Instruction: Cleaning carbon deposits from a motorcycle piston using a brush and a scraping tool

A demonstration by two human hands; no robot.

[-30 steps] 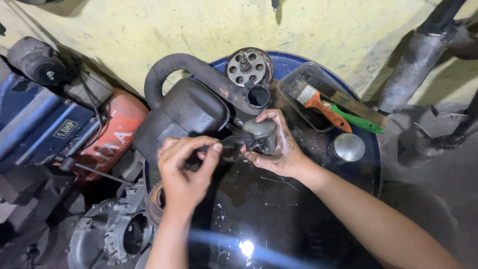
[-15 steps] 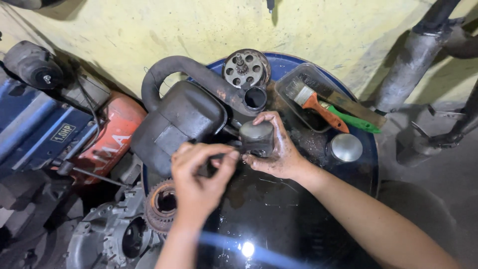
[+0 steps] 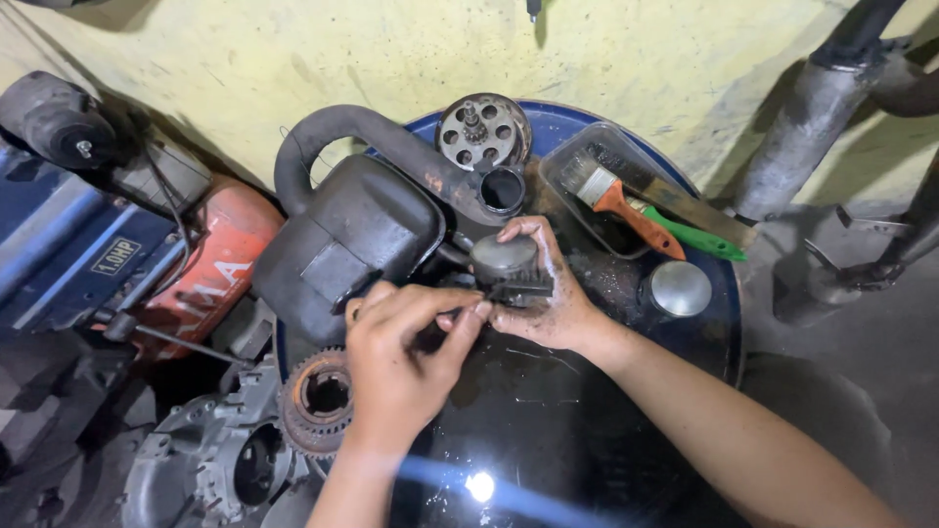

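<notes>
Your right hand (image 3: 548, 303) cups a small round metal part, a piston (image 3: 504, 259) by the look of it, fingers curled around its grey crown, holding it just above the oily black worktop (image 3: 548, 430), which is a drum top with a blue rim. Your left hand (image 3: 401, 352) is pinched shut at the fingertips against the part's lower edge; what it grips there is too small and dark to tell. Judge the piston as solid, stiff and fairly heavy for its size, and slippery with grease, so keep your hold around the skirt, palm underneath, rather than on the smooth crown. No packages show. Left of the drum lies a red casing (image 3: 210, 264) with pale lettering on its flank, and beside it a blue housing (image 3: 68, 254) carrying a small pale rectangular label. Behind your hands sits a black air box (image 3: 342, 244), and a clear tray (image 3: 606, 196) holds an orange-handled brush (image 3: 621, 203)
</notes>
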